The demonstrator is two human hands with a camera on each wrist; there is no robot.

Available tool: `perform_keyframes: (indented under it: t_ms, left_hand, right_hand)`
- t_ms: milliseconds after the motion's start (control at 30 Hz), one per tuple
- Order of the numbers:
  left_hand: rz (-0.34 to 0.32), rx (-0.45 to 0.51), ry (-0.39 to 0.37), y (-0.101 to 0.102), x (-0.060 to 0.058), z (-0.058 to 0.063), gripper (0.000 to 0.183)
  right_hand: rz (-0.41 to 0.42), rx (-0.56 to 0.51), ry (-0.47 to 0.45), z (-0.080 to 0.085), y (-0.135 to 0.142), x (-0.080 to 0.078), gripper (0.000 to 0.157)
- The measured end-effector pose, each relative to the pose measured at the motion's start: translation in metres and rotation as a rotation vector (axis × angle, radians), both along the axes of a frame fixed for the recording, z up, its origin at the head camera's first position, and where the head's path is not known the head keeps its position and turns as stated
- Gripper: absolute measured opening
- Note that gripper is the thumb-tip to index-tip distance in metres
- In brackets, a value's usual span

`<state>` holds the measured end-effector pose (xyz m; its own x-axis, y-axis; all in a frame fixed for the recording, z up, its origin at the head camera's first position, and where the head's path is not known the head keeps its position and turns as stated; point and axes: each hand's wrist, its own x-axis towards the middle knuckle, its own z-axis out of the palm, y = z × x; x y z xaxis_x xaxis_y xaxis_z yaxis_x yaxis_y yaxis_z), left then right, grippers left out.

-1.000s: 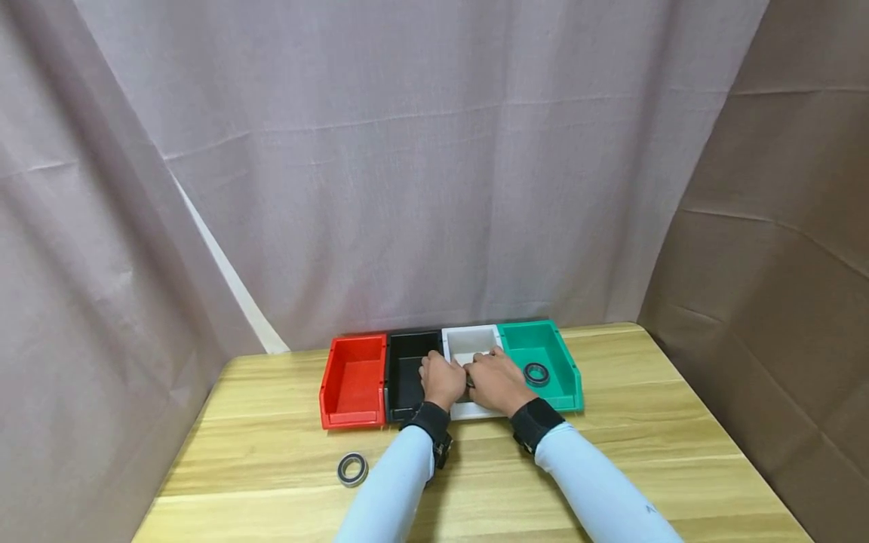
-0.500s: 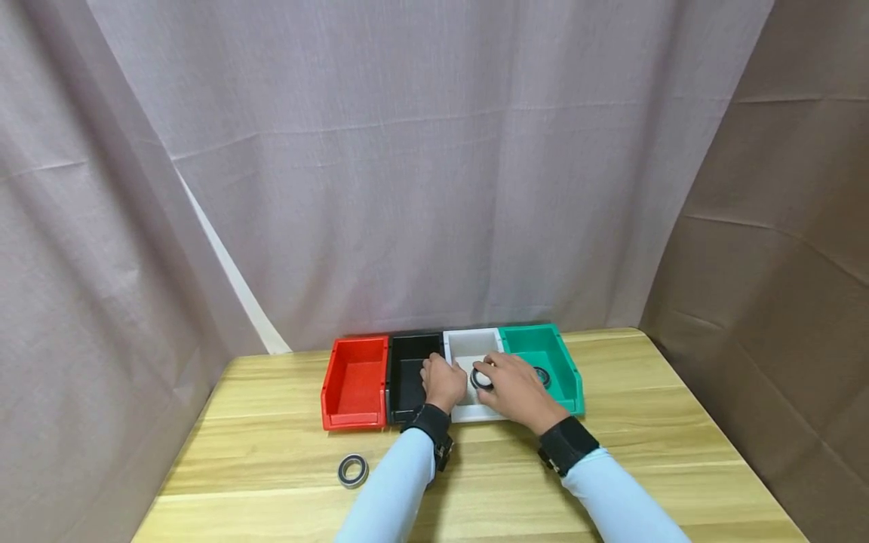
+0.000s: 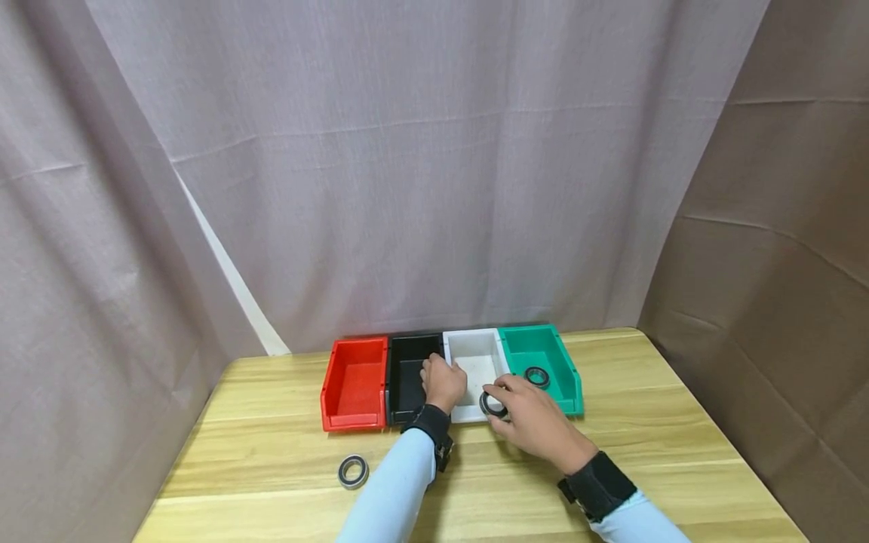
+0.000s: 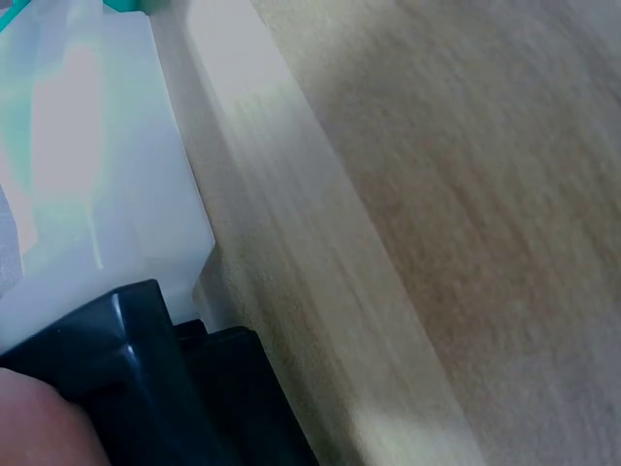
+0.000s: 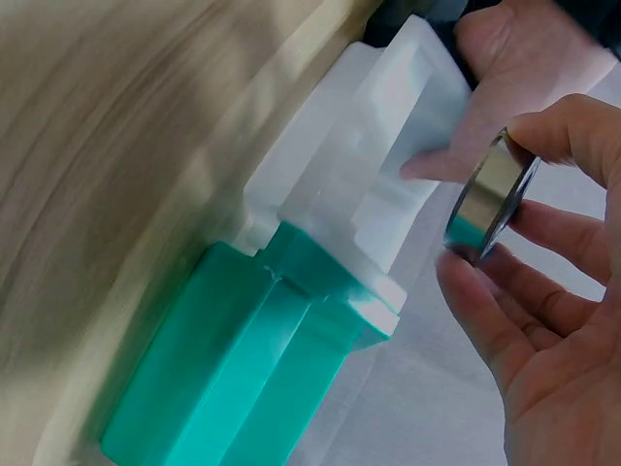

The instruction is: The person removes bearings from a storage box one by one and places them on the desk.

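Note:
My right hand [image 3: 539, 424] pinches a ball bearing [image 5: 483, 202] between thumb and fingers, over the front edge of the white bin [image 3: 468, 415]. The bearing's shiny outer ring faces the right wrist camera. My left hand [image 3: 444, 383] straddles the wall where the black bin [image 3: 406, 369] meets the white one, gripping there; one of its digits reaches over the white bin in the right wrist view. Most of its fingers are hidden. Another bearing [image 3: 529, 374] lies in the green bin [image 3: 573, 385]. A third bearing [image 3: 342, 471] lies on the table, left of my left forearm.
A red bin [image 3: 353, 377] stands at the left end of the row of bins. The wooden table [image 3: 258, 452] spreads in front of them. Behind hangs a grey curtain [image 3: 407, 188], with a brown one [image 3: 781, 264] along the right.
My right hand has drawn away from the left hand, back and to the right, bringing the bearing out over the white bin's front. My left hand stays in place.

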<state>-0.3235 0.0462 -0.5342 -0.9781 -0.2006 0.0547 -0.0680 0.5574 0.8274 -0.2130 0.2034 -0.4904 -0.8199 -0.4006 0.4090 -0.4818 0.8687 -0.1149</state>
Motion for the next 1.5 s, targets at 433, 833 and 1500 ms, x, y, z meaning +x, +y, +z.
perform_keyframes:
  t_ms: [433,833,1500]
  left_hand:
    - [0.002,0.011,-0.006,0.002,0.002,0.001,0.047]
    - [0.01,0.019,-0.003,0.0,0.002,0.001,0.047]
    - [-0.016,0.042,-0.016,-0.002,0.004,0.003,0.05]
  right_hand:
    - [0.032,-0.039,-0.032,0.004,-0.005,0.004,0.048]
    - [0.021,-0.03,-0.094,0.002,-0.006,0.006,0.045]
    - [0.112,0.027,-0.31,-0.013,-0.017,0.024,0.037]
